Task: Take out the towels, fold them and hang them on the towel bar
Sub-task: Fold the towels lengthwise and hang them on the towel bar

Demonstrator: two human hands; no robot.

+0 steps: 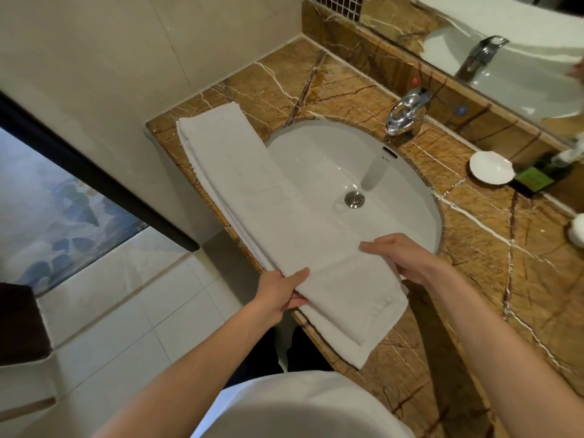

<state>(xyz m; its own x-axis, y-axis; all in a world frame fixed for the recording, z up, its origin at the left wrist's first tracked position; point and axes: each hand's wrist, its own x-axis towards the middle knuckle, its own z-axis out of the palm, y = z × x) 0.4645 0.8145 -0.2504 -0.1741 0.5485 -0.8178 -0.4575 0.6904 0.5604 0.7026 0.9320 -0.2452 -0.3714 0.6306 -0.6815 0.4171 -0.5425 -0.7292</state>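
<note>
Diagonally across the marble tabletop [521, 263] lies 1 folded white towel [284, 216], its far end near the wall corner, its middle covering the left part of the sink [410, 191], and its near end overhanging the front edge; the left grip [281, 290] pinches the towel's left edge, thumb on top and fingers tucked out of sight below; the right grip [401, 257] holds the opposite edge, 1 or 2 digits lying flat on the cloth and the rest hidden under the fold, so their exact curl is hard to make out; a chrome tap [404, 113] stands behind the basin; a small white dish [491, 167] sits near a dark, blurred packet [534, 180]; a white object [576, 230] is cut off at the right border.
</note>
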